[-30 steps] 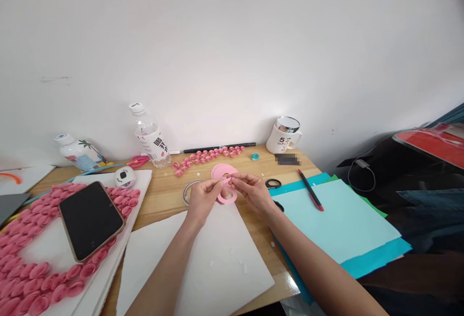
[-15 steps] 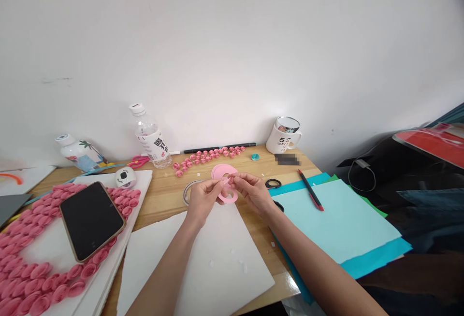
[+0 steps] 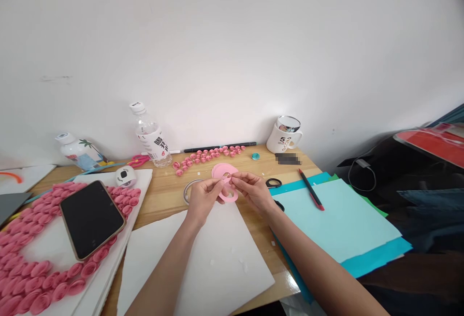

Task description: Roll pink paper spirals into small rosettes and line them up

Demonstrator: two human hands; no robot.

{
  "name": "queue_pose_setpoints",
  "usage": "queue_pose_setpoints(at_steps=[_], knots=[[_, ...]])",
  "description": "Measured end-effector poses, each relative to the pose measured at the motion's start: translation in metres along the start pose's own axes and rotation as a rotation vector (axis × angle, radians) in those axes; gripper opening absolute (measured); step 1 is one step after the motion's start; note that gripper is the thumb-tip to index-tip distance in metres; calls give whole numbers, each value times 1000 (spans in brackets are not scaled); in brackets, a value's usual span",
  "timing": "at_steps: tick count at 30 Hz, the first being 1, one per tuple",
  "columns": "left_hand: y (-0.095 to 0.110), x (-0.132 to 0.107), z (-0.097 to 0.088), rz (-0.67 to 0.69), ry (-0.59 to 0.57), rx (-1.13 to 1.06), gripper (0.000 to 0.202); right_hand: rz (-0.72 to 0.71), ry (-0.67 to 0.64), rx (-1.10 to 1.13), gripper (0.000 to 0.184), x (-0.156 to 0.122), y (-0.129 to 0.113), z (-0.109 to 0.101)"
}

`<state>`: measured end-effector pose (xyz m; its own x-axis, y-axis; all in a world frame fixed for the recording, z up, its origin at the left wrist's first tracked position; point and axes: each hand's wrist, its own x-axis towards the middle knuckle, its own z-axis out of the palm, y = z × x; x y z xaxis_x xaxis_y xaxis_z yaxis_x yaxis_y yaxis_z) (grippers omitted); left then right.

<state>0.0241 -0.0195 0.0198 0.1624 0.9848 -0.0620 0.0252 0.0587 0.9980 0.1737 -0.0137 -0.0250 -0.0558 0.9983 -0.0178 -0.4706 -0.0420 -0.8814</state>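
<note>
A pink paper spiral strip (image 3: 229,197) hangs in a curl between my two hands, over the far end of a white sheet. My left hand (image 3: 203,195) pinches it from the left with thumb and forefinger. From the right, my right hand (image 3: 251,189) pinches its end, fingertips nearly meeting those of the left. Just beyond them lie flat pink paper pieces (image 3: 220,168), partly hidden by the fingers. Farther back, several small rolled pink paper flowers (image 3: 206,155) stand in rows. A roll of tape (image 3: 187,191) rests left of my left hand.
Left, a phone (image 3: 92,219) lies on a board covered with pink paper flowers (image 3: 27,277). A water bottle (image 3: 152,137) and a mug (image 3: 282,136) stand along the wall. Right are scissors (image 3: 273,183), a pen (image 3: 311,190) and blue paper sheets (image 3: 340,224). White paper (image 3: 203,267) lies beneath my forearms.
My right fingertips have shifted very slightly at the strip's end. Both hands keep their pinch, and the objects around stay in place.
</note>
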Motion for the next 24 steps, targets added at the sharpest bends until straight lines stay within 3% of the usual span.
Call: queue_pose_setpoints(at_steps=[24], knots=[[1, -1, 0, 29, -65, 39, 27, -75, 68, -155, 19, -3, -3, 4]])
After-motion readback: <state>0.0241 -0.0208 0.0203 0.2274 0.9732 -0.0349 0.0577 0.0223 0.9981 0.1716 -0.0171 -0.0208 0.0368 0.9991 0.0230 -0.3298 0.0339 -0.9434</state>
